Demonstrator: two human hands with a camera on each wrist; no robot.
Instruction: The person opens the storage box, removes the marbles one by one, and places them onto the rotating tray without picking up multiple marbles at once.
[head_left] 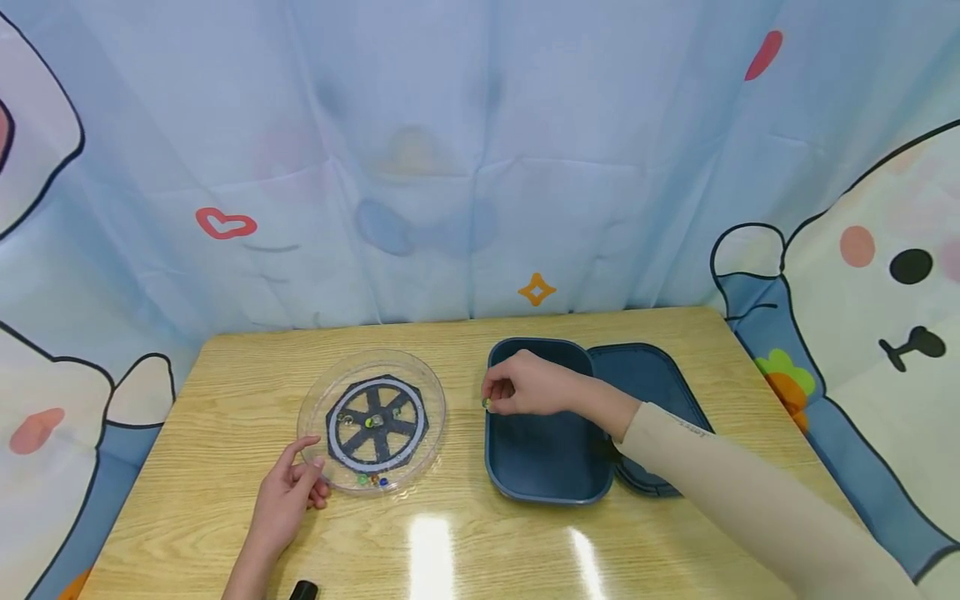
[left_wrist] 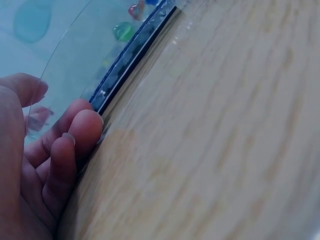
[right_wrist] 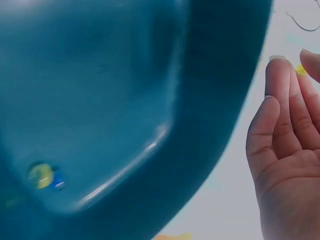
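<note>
My left hand (head_left: 288,492) holds the near left rim of a clear round dish (head_left: 315,385). In the left wrist view its fingers (left_wrist: 86,129) bend against the dish's outer side. A dark wheel-like pattern (head_left: 377,422) shows in the dish, and several glass marbles lie there, among them a green marble (head_left: 363,479) and a blue marble (head_left: 384,482). At the left rim of a dark blue box (head_left: 547,462), my right hand (head_left: 532,385) pinches a small yellow-green marble (head_left: 487,403). Inside the box, the right wrist view shows a yellow marble (right_wrist: 41,175) beside a blue one.
A dark blue lid (head_left: 637,371) lies right of the box, partly beneath my right forearm. Everything stands on a wooden table (head_left: 225,400). A small black object (head_left: 303,590) is at the near edge. Behind the table hangs a printed curtain (head_left: 420,167).
</note>
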